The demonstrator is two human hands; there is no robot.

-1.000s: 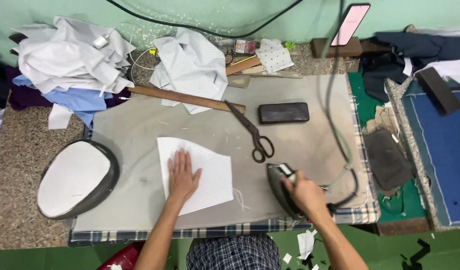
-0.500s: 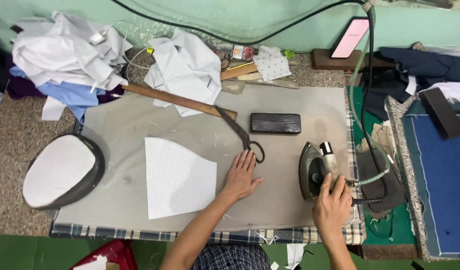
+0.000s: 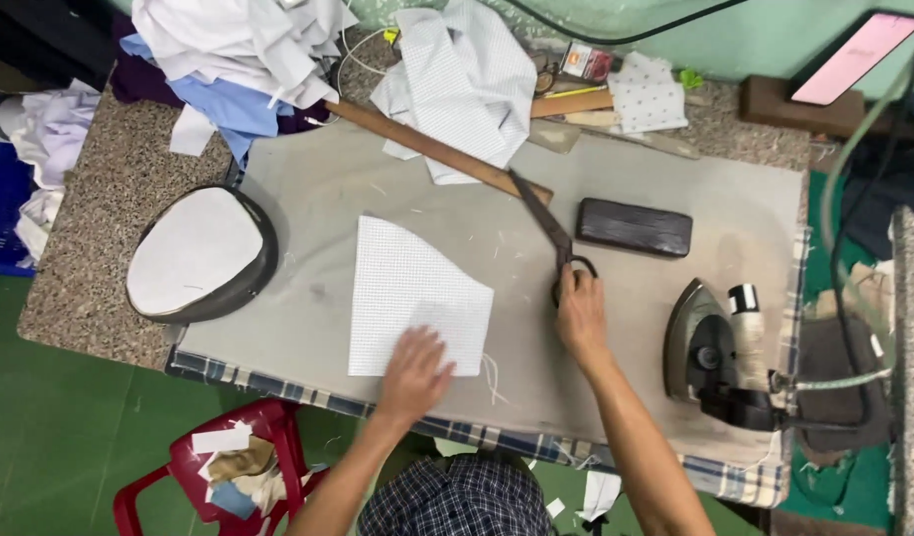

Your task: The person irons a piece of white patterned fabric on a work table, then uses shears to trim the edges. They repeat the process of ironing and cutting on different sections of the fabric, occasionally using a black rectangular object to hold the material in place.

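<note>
One pair of scissors (image 3: 548, 230), one iron (image 3: 703, 347), one white fabric piece (image 3: 405, 294), one dark block (image 3: 634, 227), one wooden ruler (image 3: 427, 149)

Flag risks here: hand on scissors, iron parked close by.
The right hand grips the scissors by the handles, blades under the wooden ruler; lifting could drag it. The iron sits beside that forearm, possibly hot. The left hand pins only the white fabric edge, which may shift.

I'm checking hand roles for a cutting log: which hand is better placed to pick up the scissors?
Right. The right hand already rests on the scissors handles, while the left hand presses on the white fabric piece.
</note>
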